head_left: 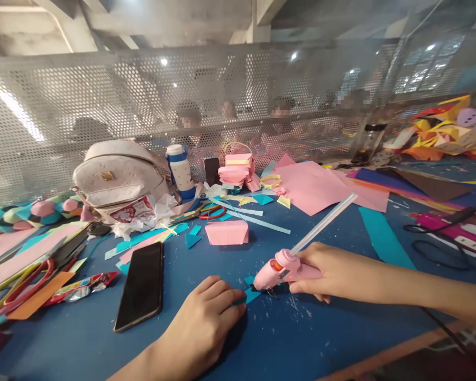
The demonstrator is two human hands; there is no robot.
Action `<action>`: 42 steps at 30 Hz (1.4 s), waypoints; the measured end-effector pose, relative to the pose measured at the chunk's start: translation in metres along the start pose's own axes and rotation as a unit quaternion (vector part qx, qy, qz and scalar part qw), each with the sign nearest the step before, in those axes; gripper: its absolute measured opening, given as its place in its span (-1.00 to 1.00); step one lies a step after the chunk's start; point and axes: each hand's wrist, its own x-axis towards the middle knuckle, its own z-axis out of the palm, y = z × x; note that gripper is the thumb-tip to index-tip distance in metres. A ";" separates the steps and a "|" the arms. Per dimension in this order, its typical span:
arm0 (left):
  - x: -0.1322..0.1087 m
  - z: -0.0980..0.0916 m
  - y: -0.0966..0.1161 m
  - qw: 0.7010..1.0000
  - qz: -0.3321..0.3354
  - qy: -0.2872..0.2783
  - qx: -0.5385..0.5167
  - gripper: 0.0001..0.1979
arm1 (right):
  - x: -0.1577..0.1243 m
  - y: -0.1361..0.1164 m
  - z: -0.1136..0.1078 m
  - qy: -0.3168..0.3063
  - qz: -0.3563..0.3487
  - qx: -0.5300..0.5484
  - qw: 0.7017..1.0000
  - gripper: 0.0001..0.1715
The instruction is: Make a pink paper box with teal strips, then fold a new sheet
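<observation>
My right hand is wrapped round the handle of a pink hot glue gun, with a long clear glue stick rising from its back. The nozzle points down and left, over a small piece of blue paper on the table. My left hand rests on the table with its fingers curled, pinching the left end of that blue paper. A folded pink paper piece stands just beyond my hands. A black phone lies to the left.
On the blue table are scissors, a wrapper, blue paper scraps and pink sheets. A white backpack, a bottle and a pink paper basket stand behind. A magenta power strip with cables lies right.
</observation>
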 end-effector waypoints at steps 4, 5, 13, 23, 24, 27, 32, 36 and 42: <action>-0.001 0.001 0.000 1.000 -0.007 -0.021 -0.009 -0.68 | 0.001 -0.004 -0.003 -0.001 0.002 -0.038 0.999 -0.69; -0.001 0.000 0.000 1.000 -0.009 -0.026 -0.010 -0.67 | 0.001 -0.005 -0.003 -0.001 0.000 -0.045 0.999 -0.69; -0.001 -0.001 0.000 0.999 -0.017 -0.028 -0.014 -0.66 | -0.001 -0.006 -0.004 -0.019 0.003 -0.022 1.000 -0.67; 0.000 -0.002 0.000 1.000 -0.016 -0.019 -0.014 -0.65 | 0.000 -0.012 -0.008 -0.037 -0.034 -0.002 0.999 -0.72; 0.000 -0.001 0.000 1.000 -0.016 -0.018 -0.014 -0.65 | 0.001 -0.012 -0.008 -0.038 -0.033 -0.001 0.999 -0.71; -0.001 -0.001 0.000 1.000 -0.017 -0.020 -0.017 -0.65 | 0.001 -0.011 -0.008 -0.041 -0.034 0.000 0.999 -0.71; -0.001 0.000 -0.001 0.999 -0.021 -0.024 -0.025 -0.65 | 0.001 -0.011 -0.007 -0.038 -0.038 -0.004 0.999 -0.75; 0.000 0.000 -0.001 0.999 -0.021 -0.023 -0.021 -0.63 | 0.000 -0.012 -0.007 -0.038 -0.041 -0.006 0.998 -0.75; -0.001 0.000 -0.002 0.999 -0.024 -0.025 -0.020 -0.64 | 0.001 -0.012 -0.007 -0.033 -0.040 -0.019 0.999 -0.73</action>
